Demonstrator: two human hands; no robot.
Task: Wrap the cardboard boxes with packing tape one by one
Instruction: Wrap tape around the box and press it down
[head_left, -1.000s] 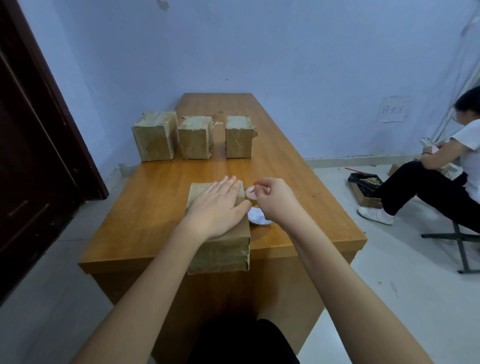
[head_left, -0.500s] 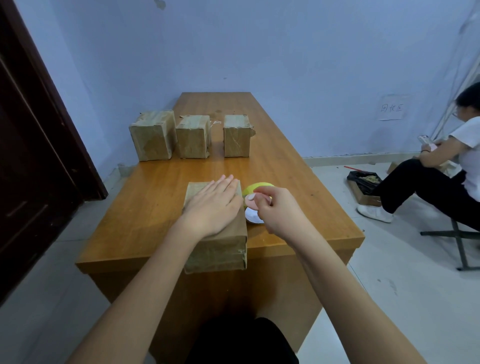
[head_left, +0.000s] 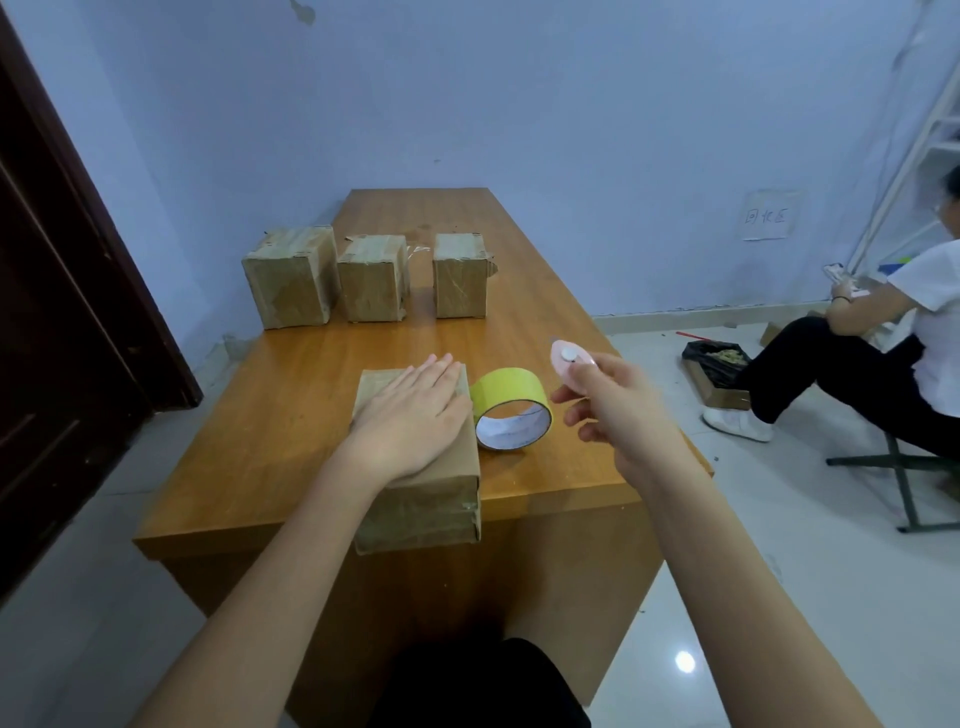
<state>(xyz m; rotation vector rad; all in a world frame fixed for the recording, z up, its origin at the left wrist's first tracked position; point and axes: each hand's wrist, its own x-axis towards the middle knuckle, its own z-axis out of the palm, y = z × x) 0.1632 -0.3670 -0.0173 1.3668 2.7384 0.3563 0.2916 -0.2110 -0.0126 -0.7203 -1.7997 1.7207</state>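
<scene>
A taped cardboard box (head_left: 421, 512) lies at the near edge of the wooden table (head_left: 291, 405). My left hand (head_left: 410, 421) rests flat on its top, fingers straight. A yellow-green roll of packing tape (head_left: 511, 410) stands on edge just right of the box, touching it. My right hand (head_left: 618, 410) hovers to the right of the roll and pinches a small pink cutter (head_left: 569, 361) that sticks up above the fingers. Three more taped boxes stand in a row farther back: left (head_left: 291, 278), middle (head_left: 373, 278), right (head_left: 461, 275).
A dark door (head_left: 67, 332) stands at the left. A person sits on a folding stool (head_left: 904, 462) at the right, with a bag-lined carton (head_left: 719, 371) on the floor beside them. A blue wall is behind the table.
My right hand has lifted away from the box's corner and moved right with the pink cutter, uncovering the tape roll. My left hand has stayed flat on the box.
</scene>
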